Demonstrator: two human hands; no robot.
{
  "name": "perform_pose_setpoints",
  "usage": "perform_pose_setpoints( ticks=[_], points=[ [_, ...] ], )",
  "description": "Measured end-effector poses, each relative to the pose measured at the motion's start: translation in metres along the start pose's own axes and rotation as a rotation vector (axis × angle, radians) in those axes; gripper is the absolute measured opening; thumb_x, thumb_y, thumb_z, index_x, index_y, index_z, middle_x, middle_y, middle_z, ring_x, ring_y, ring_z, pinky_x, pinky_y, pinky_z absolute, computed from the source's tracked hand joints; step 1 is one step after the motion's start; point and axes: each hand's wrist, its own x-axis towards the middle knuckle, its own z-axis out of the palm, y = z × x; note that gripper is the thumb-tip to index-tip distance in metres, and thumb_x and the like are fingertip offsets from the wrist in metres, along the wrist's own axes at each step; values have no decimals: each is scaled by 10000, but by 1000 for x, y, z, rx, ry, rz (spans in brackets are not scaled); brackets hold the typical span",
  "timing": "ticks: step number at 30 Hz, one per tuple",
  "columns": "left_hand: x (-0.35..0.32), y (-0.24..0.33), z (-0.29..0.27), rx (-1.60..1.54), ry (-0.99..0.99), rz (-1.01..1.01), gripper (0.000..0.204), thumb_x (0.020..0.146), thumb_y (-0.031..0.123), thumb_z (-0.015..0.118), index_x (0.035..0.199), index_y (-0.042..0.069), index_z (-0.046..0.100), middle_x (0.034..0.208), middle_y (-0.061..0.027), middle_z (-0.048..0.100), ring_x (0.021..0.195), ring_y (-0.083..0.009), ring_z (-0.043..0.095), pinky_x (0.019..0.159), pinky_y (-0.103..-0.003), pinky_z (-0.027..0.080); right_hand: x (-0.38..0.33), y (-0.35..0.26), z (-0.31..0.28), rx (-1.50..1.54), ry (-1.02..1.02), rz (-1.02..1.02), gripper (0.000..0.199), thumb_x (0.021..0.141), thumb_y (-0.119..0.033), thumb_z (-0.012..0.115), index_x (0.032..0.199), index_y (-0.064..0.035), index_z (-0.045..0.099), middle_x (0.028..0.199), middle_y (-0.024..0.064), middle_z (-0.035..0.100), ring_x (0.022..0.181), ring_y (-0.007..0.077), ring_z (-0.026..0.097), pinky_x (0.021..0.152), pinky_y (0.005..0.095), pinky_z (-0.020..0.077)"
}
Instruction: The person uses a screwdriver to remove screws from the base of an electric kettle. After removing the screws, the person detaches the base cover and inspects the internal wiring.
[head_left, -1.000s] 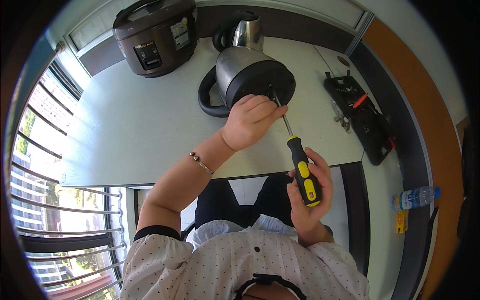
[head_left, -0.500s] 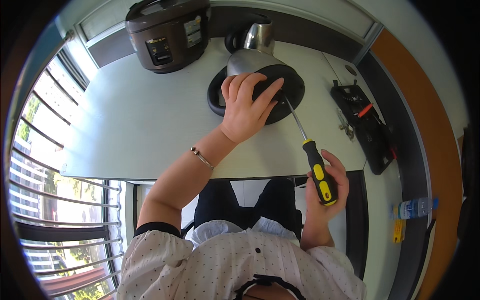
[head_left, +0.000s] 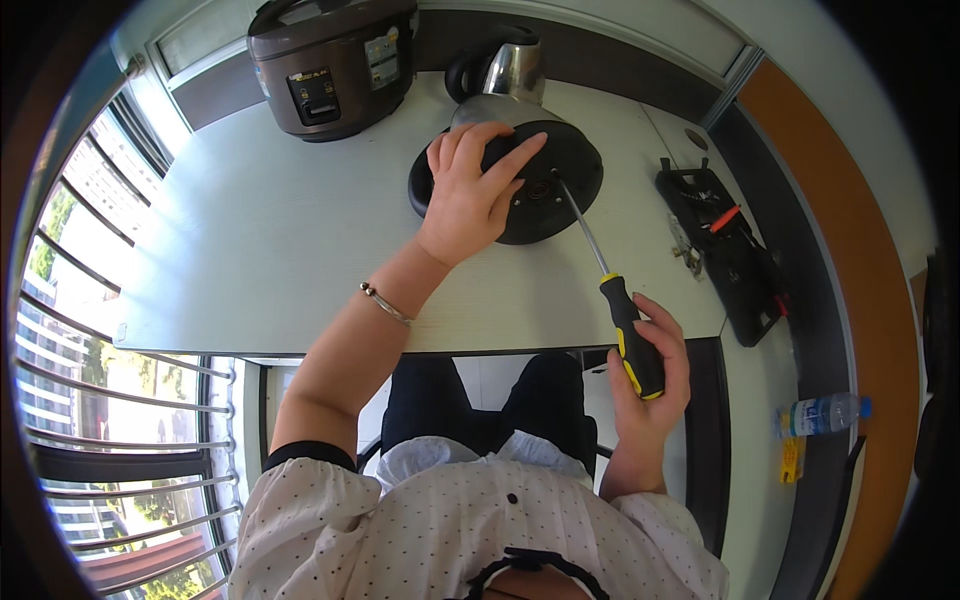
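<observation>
A steel electric kettle (head_left: 580, 160) lies on its side on the table, its round black base turned toward me. My left hand (head_left: 463, 200) lies over the left part of that base, fingers spread and bent across it, holding the kettle. In my right hand (head_left: 650, 415) is the black and yellow handle of a screwdriver (head_left: 622, 315). Its long shaft slants up and left, and the tip meets the base at a small hole right of my left fingertips. Small holes or screws and a round centre part show on the base. My left hand hides the kettle's handle in part.
Behind stands a second steel kettle (head_left: 515, 75) with a black handle. A brown rice cooker (head_left: 335, 75) is at the back left. On the right lie an open black tool case (head_left: 735, 260) and small metal bits (head_left: 688, 258). A water bottle (head_left: 825, 414) lies farther right.
My left hand has slid slightly left and lower on the base, uncovering its centre. The screwdriver handle has turned a little in my right hand, its tip still at the base.
</observation>
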Motion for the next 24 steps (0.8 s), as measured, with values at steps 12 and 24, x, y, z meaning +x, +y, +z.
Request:
perform_pose_setpoints(
  ticks=[12, 24],
  points=[
    [-3, 23, 0, 93, -4, 207, 430, 705, 106, 697, 1120, 215, 693, 1089, -57, 546, 1032, -250, 491, 920, -397, 317, 3, -11, -3, -202, -134, -131, 284, 735, 72, 623, 1010, 5, 589, 1214, 198, 596, 1033, 312, 585, 902, 362, 460],
    [-11, 32, 12, 34, 82, 330, 342, 613, 147, 676, 951, 182, 722, 953, 9, 571, 958, -181, 518, 891, -360, 323, 0, -22, 4, -185, -162, -119, 277, 745, 29, 708, 1001, -2, 605, 1285, 195, 550, 981, 258, 582, 851, 327, 461]
  ],
)
